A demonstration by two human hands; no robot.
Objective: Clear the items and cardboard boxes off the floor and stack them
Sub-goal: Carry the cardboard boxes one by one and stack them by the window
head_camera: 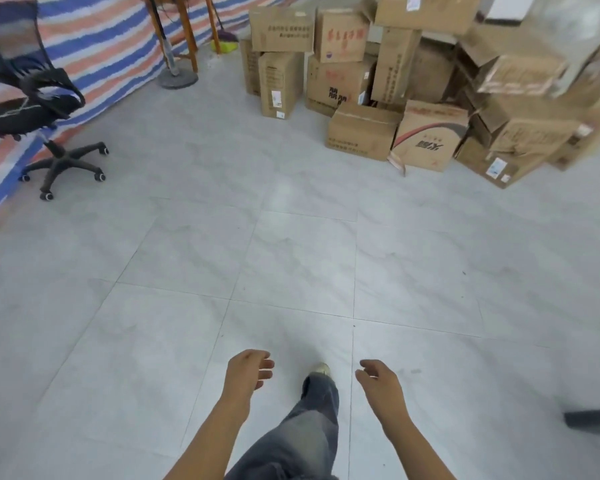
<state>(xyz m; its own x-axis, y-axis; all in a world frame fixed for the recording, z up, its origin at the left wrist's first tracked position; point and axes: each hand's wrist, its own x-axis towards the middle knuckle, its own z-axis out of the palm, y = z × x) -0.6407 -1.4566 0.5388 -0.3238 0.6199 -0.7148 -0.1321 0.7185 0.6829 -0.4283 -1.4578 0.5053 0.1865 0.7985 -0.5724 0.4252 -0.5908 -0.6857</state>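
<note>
Head view: both hands hang low and hold nothing. The left hand (248,374) has loosely curled fingers, and the right hand (378,381) is relaxed the same way, its fingertips turned inward. A shoe (321,368) steps out between them on the pale grey tiled floor (291,254).

The heap of brown cardboard boxes (343,81) sits well ahead of the fingertips, up and off to the right-hand side. That's the trouble spot. The upper cartons look tilted and loosely perched, so pulling a low one, like the carton printed with a red arc (430,136), could well bring the rest sliding down. A loose strip (397,164) trails at that carton's corner and looks likely to snag a foot.

The black wheeled office chair (39,109) stands far off beyond the left fingers.

The heap's right side is badly blurred and its top is cut off. A dark shape (593,422) out past the right fingers is clipped by the edge, so I can't tell what it is. I can't read the box prints or tell whether the boxes are full.
</note>
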